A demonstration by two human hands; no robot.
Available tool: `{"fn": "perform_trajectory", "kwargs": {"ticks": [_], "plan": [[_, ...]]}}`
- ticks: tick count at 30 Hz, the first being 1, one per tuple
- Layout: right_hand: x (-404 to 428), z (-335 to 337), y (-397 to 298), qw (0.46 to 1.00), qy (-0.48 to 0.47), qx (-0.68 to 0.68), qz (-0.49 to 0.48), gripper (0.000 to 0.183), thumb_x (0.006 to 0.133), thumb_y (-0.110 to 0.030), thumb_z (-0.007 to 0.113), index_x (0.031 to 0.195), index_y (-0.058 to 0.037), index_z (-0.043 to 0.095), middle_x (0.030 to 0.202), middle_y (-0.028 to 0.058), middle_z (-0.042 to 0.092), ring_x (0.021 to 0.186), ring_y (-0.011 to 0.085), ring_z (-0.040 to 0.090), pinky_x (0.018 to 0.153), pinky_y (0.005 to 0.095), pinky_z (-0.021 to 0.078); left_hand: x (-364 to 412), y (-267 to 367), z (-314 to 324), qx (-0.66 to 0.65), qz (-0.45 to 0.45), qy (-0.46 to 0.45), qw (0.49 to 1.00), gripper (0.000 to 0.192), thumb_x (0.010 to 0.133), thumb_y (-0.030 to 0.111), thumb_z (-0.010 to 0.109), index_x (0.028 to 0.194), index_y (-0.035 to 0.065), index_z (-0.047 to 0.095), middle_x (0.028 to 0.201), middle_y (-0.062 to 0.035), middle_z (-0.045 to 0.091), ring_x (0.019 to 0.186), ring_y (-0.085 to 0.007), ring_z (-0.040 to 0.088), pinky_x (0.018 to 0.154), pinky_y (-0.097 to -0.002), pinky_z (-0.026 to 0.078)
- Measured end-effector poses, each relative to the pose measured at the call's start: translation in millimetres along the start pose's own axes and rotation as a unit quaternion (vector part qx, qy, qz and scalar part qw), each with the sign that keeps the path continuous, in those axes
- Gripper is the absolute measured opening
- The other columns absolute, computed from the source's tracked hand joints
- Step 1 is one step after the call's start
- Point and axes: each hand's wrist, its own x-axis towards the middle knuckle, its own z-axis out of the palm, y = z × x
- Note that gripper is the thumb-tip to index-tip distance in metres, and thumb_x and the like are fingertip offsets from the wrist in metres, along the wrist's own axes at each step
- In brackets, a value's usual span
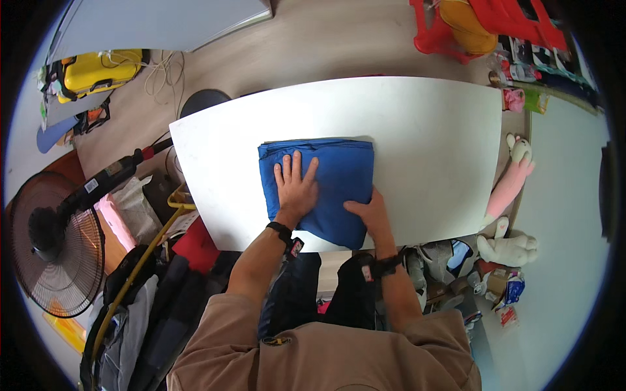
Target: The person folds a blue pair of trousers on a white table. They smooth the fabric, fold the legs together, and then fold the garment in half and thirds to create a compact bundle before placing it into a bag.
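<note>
A folded blue cloth (337, 171) lies on the white table (430, 146), its layered edge along the far side and its near corner close to the table's near edge. My left hand (296, 190) rests palm down on the cloth's left part, fingers spread. At the cloth's right edge is my right hand (371, 212), with the thumb on top and the other fingers at or under the side, partly hidden. A black band is on each of my wrists.
A black pedestal fan (58, 244) stands at the left, near clothes and a yellow metal frame (132, 278). A yellow suitcase (100, 73) is at the far left. Beyond the table's right side are plush toys (511, 181), with a red plastic stool (433, 34) farther back.
</note>
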Motion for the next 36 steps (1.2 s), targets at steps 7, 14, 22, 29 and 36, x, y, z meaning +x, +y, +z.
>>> {"fn": "perform_trajectory", "kwargs": {"ticks": [7,14,22,29,36], "plan": [[-21,128,15,0.915,0.042,-0.31,-0.255,0.03,0.065,-0.007,0.061,0.094,-0.0048,0.057,0.091,0.0167,0.058,0.083,0.0366,0.059,0.072,0.0439,0.0485,-2,4,-10,-0.07,0.049,0.035,0.996,0.052,0.082,0.027,0.053,0.13,0.0094,0.046,0.141,-0.023,0.032,0.13,-0.0464,0.025,0.105,-0.0595,0.018],[-35,136,-2,0.885,0.009,-0.401,-0.236,0.038,0.068,-0.008,0.068,0.104,-0.0086,0.056,0.095,0.0123,0.057,0.083,0.0314,0.058,0.073,0.0403,0.0491,-2,-5,-9,-0.166,0.064,0.085,0.98,0.052,0.084,0.031,0.049,0.128,0.0029,0.047,0.141,-0.0224,0.032,0.13,-0.0468,0.024,0.106,-0.0569,0.02],[-52,103,14,0.868,0.248,-0.324,-0.282,0.061,0.064,-0.008,0.068,0.121,-0.0015,0.047,0.112,0.0203,0.052,0.104,0.0337,0.053,0.086,0.0395,0.0456,-44,-20,-42,-0.216,0.138,0.029,0.966,0.06,0.077,0.029,0.06,0.128,0.0019,0.047,0.144,-0.0213,0.028,0.133,-0.0434,0.022,0.109,-0.0535,0.018],[-41,73,8,0.901,0.222,-0.327,-0.176,0.06,0.064,-0.01,0.064,0.12,0.0031,0.047,0.105,0.0225,0.059,0.096,0.0365,0.059,0.084,0.0411,0.0465,-73,-14,-43,-0.195,0.134,-0.076,0.969,0.066,0.079,0.038,0.062,0.134,0.0082,0.043,0.145,-0.0187,0.027,0.134,-0.0407,0.02,0.11,-0.0512,0.015],[-38,71,-1,0.929,0.205,-0.245,-0.186,0.052,0.062,-0.006,0.061,0.112,0.0026,0.052,0.094,0.0177,0.061,0.084,0.0286,0.06,0.078,0.0359,0.0475,-76,-24,-20,-0.118,0.256,-0.131,0.95,0.062,0.077,0.032,0.062,0.134,0.0144,0.044,0.145,-0.0101,0.031,0.135,-0.032,0.025,0.107,-0.0615,0.011]]}}
